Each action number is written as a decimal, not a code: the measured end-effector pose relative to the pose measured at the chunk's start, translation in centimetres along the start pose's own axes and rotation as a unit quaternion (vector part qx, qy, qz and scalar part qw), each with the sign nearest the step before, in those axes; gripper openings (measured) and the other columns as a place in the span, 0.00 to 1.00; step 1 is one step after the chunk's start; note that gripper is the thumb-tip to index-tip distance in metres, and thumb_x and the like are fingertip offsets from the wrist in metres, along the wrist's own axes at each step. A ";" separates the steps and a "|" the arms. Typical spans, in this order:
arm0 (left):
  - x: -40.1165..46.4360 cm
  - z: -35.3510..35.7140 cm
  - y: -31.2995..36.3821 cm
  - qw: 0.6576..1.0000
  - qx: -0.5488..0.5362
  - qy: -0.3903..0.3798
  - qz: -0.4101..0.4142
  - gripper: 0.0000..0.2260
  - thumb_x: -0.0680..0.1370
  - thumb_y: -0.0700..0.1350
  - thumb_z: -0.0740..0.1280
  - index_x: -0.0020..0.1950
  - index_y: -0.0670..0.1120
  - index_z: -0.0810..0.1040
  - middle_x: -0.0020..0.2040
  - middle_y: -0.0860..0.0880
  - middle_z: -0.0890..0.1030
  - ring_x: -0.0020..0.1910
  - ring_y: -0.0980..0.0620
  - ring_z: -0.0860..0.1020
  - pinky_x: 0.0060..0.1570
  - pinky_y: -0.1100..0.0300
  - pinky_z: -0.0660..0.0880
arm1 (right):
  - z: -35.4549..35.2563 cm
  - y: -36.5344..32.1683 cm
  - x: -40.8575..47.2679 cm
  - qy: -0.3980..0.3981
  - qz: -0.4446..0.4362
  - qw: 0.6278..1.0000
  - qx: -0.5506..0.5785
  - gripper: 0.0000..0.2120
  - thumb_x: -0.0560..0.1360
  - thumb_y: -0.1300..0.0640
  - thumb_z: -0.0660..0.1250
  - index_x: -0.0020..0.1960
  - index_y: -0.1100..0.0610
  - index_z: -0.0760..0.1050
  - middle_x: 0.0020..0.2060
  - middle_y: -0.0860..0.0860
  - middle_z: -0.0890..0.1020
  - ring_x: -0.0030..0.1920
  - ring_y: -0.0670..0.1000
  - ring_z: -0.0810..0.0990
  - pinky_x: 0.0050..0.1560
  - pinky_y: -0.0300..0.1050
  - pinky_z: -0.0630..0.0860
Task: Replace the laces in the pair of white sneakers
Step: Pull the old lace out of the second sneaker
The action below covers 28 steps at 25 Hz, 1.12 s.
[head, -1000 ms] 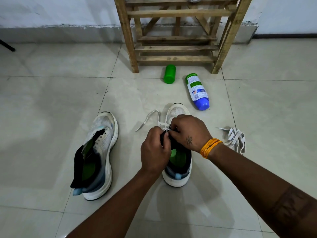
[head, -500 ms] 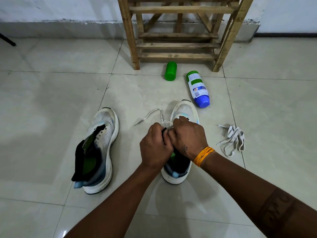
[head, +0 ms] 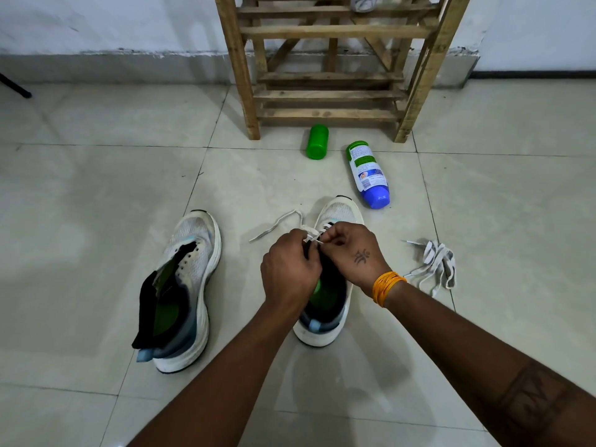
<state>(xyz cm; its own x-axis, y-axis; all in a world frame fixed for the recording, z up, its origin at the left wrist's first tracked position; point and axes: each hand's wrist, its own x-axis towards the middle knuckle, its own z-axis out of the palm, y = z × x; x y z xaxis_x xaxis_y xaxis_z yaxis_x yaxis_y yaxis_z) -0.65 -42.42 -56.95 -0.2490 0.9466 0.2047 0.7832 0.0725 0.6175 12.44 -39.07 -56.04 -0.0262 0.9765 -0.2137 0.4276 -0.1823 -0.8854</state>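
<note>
Two white sneakers stand on the tiled floor, toes pointing away from me. The left sneaker [head: 190,279] has bare eyelets and its black tongue pulled out. Over the right sneaker [head: 338,214] both hands work at the eyelets. My left hand [head: 290,272] grips the black tongue and eyelet edge. My right hand [head: 351,253] pinches the tip of a white lace [head: 277,225], whose free end trails to the left on the floor. A loose bundle of white laces [head: 433,266] lies to the right of the shoe.
A wooden rack [head: 329,69] stands against the wall ahead. In front of it lie a green cap [head: 317,141] and a green, white and blue bottle [head: 369,174] on its side. A dark leg of something [head: 16,87] shows at far left.
My right hand has turned so its back faces up and its fingertips now pinch the lace tip near the eyelets. The shoe has stayed in place; the view shifted slightly.
</note>
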 end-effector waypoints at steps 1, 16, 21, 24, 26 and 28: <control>-0.2 0.1 -0.2 1.000 -0.017 0.015 0.011 0.06 0.77 0.47 0.68 0.50 0.47 0.82 0.44 0.51 0.84 0.44 0.45 0.82 0.41 0.50 0.77 | 0.0 -0.4 0.0 -0.016 0.024 0.999 0.024 0.04 0.73 0.58 0.72 0.40 0.55 0.82 0.34 0.48 0.85 0.36 0.49 0.82 0.39 0.42 0.79; -0.8 0.7 -0.4 0.992 -0.111 0.057 -0.035 0.07 0.75 0.44 0.72 0.51 0.45 0.85 0.41 0.50 0.86 0.41 0.48 0.84 0.42 0.57 0.77 | 0.8 -0.5 0.0 -0.046 0.117 0.974 0.190 0.06 0.74 0.63 0.73 0.42 0.67 0.82 0.33 0.60 0.80 0.33 0.54 0.75 0.31 0.42 0.72; -0.6 0.6 -0.4 0.993 -0.099 0.064 -0.022 0.09 0.75 0.42 0.66 0.50 0.45 0.85 0.41 0.48 0.85 0.40 0.46 0.82 0.40 0.60 0.70 | 1.2 -0.1 -0.5 -0.027 0.094 0.980 0.171 0.06 0.71 0.64 0.71 0.38 0.66 0.80 0.30 0.57 0.79 0.33 0.51 0.75 0.36 0.45 0.75; -0.6 0.6 -0.3 0.994 -0.093 0.059 -0.019 0.09 0.75 0.44 0.65 0.48 0.45 0.84 0.38 0.48 0.83 0.38 0.46 0.80 0.38 0.56 0.73 | 0.1 -0.9 0.0 0.011 0.118 0.970 0.210 0.06 0.73 0.65 0.70 0.38 0.64 0.79 0.28 0.56 0.74 0.25 0.51 0.69 0.27 0.40 0.69; -0.6 0.7 -0.5 0.993 -0.102 0.061 -0.017 0.07 0.75 0.45 0.67 0.46 0.45 0.83 0.37 0.50 0.82 0.36 0.48 0.79 0.38 0.54 0.75 | -2.2 -0.8 1.8 0.090 0.131 0.956 0.245 0.06 0.74 0.65 0.69 0.38 0.62 0.79 0.30 0.56 0.74 0.24 0.51 0.68 0.27 0.41 0.69; -0.8 0.7 -0.8 0.991 -0.117 0.056 -0.017 0.06 0.75 0.46 0.68 0.46 0.46 0.83 0.38 0.51 0.82 0.36 0.50 0.79 0.39 0.52 0.76 | -5.0 -0.2 3.6 0.187 0.056 0.973 0.124 0.04 0.76 0.59 0.68 0.49 0.58 0.81 0.43 0.58 0.78 0.32 0.53 0.76 0.36 0.47 0.78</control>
<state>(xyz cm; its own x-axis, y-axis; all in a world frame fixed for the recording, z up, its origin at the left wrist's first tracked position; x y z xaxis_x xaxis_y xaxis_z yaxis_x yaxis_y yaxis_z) -0.64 -42.99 -58.14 -0.3447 0.9029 0.2567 0.6239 0.0160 0.7814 16.82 -34.97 -54.56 0.3582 0.9138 -0.1915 0.1757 -0.2675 -0.9474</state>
